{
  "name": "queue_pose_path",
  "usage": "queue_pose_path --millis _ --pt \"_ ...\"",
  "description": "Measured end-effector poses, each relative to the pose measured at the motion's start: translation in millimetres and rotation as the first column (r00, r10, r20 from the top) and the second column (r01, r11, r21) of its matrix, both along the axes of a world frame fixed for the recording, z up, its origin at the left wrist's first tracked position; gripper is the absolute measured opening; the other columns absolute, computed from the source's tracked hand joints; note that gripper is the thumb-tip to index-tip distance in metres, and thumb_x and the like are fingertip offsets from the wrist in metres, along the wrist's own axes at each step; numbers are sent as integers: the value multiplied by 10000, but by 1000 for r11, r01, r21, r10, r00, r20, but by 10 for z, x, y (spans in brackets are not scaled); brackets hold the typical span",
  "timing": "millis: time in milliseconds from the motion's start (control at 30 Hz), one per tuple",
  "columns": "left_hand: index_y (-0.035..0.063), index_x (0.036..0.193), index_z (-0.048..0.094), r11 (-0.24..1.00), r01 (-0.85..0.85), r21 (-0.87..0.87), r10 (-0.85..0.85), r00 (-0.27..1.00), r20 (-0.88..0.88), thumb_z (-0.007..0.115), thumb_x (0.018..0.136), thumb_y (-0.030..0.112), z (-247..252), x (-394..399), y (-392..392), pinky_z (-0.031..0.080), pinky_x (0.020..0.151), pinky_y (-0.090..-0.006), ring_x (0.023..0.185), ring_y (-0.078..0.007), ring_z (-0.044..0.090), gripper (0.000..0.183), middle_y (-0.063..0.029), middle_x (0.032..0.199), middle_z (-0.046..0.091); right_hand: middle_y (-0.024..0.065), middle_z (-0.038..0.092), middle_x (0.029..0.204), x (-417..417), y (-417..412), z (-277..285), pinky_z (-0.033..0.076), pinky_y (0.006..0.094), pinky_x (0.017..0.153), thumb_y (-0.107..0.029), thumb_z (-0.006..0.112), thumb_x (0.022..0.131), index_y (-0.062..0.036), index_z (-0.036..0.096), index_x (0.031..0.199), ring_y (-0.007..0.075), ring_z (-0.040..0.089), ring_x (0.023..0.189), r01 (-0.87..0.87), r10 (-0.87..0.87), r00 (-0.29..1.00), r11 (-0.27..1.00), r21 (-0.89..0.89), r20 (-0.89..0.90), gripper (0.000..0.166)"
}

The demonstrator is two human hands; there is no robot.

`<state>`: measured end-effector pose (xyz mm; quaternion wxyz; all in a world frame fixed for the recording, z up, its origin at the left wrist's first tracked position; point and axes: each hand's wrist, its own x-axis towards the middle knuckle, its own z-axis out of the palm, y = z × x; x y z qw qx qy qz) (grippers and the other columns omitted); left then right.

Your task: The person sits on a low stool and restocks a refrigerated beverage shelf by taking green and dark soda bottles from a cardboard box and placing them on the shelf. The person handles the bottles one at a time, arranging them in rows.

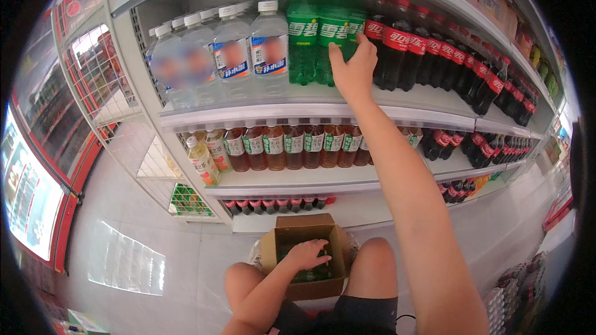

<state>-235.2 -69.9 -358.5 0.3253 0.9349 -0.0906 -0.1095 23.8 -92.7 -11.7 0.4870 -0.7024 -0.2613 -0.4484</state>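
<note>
On the upper shelf my right hand is at a group of green Sprite bottles with yellow caps. Its thumb and fingers are spread across the fronts of the right-hand bottles; whether it grips one is unclear. My left hand reaches into an open cardboard box on the floor between my knees, its fingers apart. Under that hand are green bottles, partly hidden by it. White-capped bottles of clear drink stand left of the Sprite, and Coca-Cola bottles stand to its right.
Tea bottles line the middle shelf, and small dark bottles the bottom one. Price-strip edges jut forward. A wire side rack and a red cooler are at left. Wrapped packs sit at lower right.
</note>
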Motion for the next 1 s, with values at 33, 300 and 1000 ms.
queue_pose_path --millis 33,300,1000 --pt "64 1345 516 1000 -10 -8 10 1000 12 623 894 489 -7 2 8 519 913 -469 1098 -374 624 629 -194 1261 613 240 455 1324 -29 -32 -12 360 491 1051 -344 694 860 35 422 1358 413 406 1252 -1 -1 996 1000 18 87 682" --pt "64 1337 519 999 -29 -39 30 999 12 639 887 464 -35 -18 41 514 918 -464 1101 -363 624 613 -189 1237 626 233 443 1347 -856 -917 -1109 324 498 1048 -146 696 801 -2 462 1303 409 412 1231 -133 197 925 969 -207 326 573" --pt "67 1349 514 999 -4 48 7 998 -66 641 881 481 -242 -35 6 512 932 -457 1125 -351 618 638 -171 1254 624 140 712 1086 -1237 -2162 -3375 512 445 912 -462 615 871 -90 596 1252 342 653 1058 -539 -339 559 546 -642 -757 533"
